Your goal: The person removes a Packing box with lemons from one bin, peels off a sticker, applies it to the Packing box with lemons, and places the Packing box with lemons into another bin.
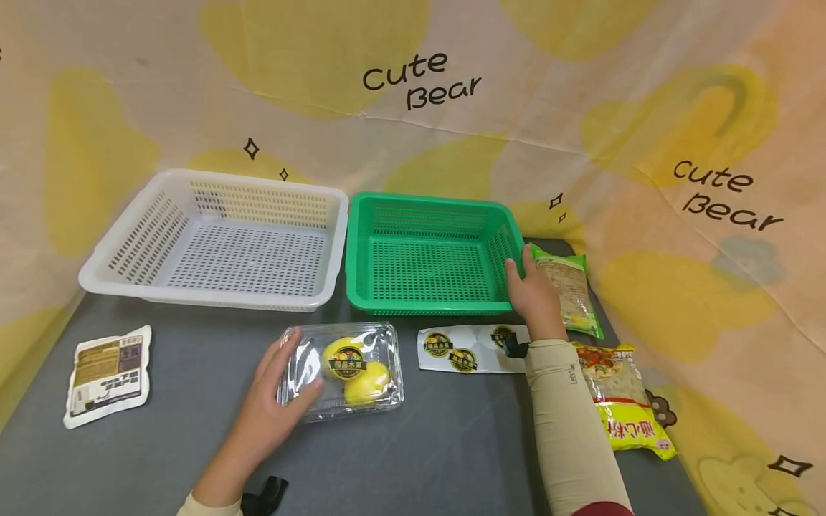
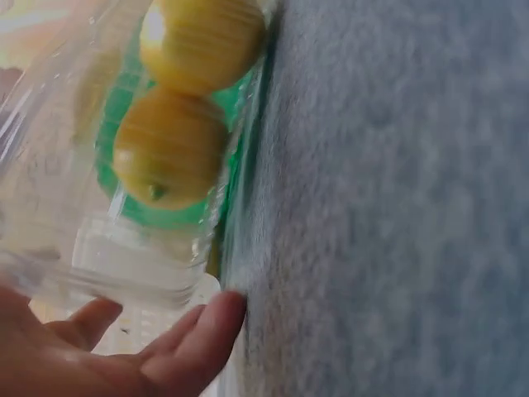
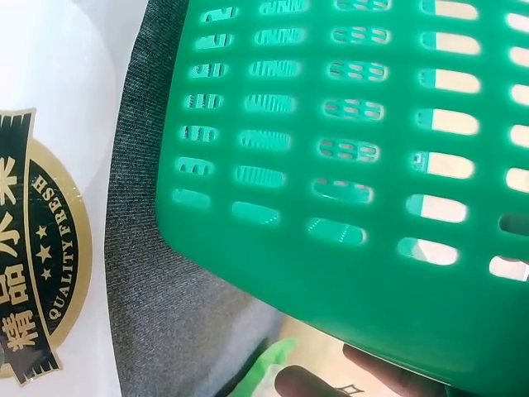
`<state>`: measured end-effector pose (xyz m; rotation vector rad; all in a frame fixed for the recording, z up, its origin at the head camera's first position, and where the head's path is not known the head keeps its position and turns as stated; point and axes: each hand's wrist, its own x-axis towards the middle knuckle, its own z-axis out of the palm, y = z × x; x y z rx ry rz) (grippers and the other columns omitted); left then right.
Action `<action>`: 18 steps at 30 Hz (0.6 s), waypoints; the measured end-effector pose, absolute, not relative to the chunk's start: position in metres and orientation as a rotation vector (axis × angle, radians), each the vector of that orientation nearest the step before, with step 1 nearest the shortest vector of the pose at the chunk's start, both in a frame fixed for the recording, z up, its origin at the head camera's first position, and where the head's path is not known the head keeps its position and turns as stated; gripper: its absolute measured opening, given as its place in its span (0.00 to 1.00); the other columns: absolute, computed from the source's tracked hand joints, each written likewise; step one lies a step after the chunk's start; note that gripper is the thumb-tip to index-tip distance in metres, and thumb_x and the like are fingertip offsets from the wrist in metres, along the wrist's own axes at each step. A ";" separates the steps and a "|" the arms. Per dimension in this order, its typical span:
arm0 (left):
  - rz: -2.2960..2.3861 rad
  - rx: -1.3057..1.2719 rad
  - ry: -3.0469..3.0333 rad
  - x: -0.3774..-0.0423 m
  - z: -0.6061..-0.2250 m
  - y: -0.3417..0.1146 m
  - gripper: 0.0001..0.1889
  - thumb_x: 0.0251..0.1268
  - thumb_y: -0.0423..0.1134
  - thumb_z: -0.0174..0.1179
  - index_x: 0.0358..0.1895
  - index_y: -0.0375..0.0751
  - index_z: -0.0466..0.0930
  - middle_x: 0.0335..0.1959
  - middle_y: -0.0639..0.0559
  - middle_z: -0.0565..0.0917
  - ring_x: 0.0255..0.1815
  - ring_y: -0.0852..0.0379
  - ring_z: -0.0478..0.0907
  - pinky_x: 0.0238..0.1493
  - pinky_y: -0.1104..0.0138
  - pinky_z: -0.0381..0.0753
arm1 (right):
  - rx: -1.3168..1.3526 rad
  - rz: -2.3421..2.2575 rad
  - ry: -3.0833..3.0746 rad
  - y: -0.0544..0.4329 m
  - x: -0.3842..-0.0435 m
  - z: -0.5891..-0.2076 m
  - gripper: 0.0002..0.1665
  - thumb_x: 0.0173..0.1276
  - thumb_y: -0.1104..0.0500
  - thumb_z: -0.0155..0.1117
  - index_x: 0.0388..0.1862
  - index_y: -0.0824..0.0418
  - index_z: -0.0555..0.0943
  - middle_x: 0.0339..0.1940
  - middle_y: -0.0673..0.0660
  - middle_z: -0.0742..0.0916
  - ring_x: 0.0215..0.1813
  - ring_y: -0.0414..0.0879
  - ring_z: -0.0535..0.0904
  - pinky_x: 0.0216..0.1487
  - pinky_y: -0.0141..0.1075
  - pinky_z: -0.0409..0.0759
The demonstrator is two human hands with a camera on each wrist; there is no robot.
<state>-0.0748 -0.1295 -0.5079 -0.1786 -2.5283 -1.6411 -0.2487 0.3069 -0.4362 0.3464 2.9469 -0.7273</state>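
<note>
At the left end of a clear plastic fruit box, my left hand has its thumb and fingers spread, fingertips right at the box's edge. Yellow fruits that look like lemons show through the plastic, and a black and gold label is on the lid. My right hand grips the right rim of a green plastic basket. Its thumb lies over the rim, and fingers show beneath the rim in the right wrist view. Nothing lies in the basket.
Left of the green basket stands a larger white basket. A white label strip lies in front of the green one. Bagged food in a green pack and a yellow pack lies at right; a white pouch lies at left.
</note>
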 end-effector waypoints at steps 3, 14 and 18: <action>-1.684 -0.170 -2.484 -0.073 -0.506 -0.126 0.48 0.63 0.39 0.76 0.84 0.57 0.62 0.84 0.41 0.57 0.81 0.31 0.53 0.67 0.22 0.55 | 0.343 -0.731 2.949 0.307 -0.248 -0.437 0.46 0.83 0.26 0.26 0.88 0.43 0.31 0.87 0.71 0.54 0.83 0.74 0.50 0.76 0.72 0.50; -1.805 0.027 -2.389 -0.071 -0.500 -0.119 0.37 0.60 0.36 0.78 0.74 0.49 0.77 0.83 0.39 0.59 0.81 0.31 0.54 0.70 0.24 0.53 | 0.355 -0.757 2.949 0.305 -0.248 -0.435 0.44 0.85 0.31 0.32 0.89 0.44 0.32 0.87 0.70 0.54 0.83 0.74 0.51 0.75 0.71 0.53; -1.797 0.035 -2.326 -0.071 -0.499 -0.116 0.33 0.58 0.33 0.78 0.69 0.46 0.81 0.81 0.41 0.63 0.81 0.34 0.56 0.71 0.28 0.54 | 0.362 -0.771 2.937 0.305 -0.247 -0.434 0.44 0.86 0.32 0.33 0.89 0.44 0.32 0.87 0.70 0.54 0.82 0.75 0.52 0.75 0.71 0.54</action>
